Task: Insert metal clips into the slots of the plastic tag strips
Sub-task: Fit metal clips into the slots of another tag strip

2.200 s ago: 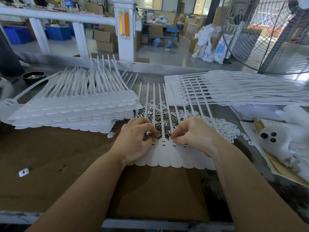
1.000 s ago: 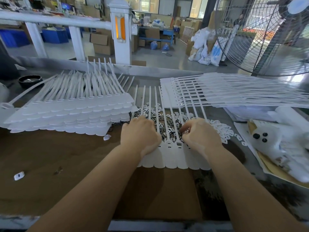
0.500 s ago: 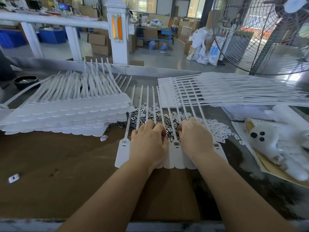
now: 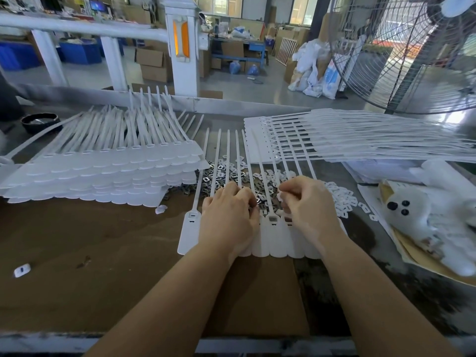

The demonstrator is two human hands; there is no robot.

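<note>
A white sheet of joined plastic tag strips (image 4: 273, 238) lies flat in front of me, its thin tails running away over a heap of small metal clips (image 4: 221, 176). My left hand (image 4: 229, 217) rests on the sheet's left-middle tags, fingers curled down at the slot row; what its fingertips hold is hidden. My right hand (image 4: 306, 204) sits over the right tags with fingers curled and pinching something small and white near a slot. The leftmost tag (image 4: 189, 233) lies uncovered, its slot showing.
A thick stack of tag sheets (image 4: 103, 171) sits at the left, another stack (image 4: 360, 137) at the back right. White plastic pieces (image 4: 342, 197) lie right of the clips. A white plush toy (image 4: 422, 217) is at the far right, a large fan (image 4: 401, 52) behind.
Both hands have moved right along the tag sheet, uncovering the leftmost tag. The right hand has lifted its fingers and now pinches a small piece above the slots.
</note>
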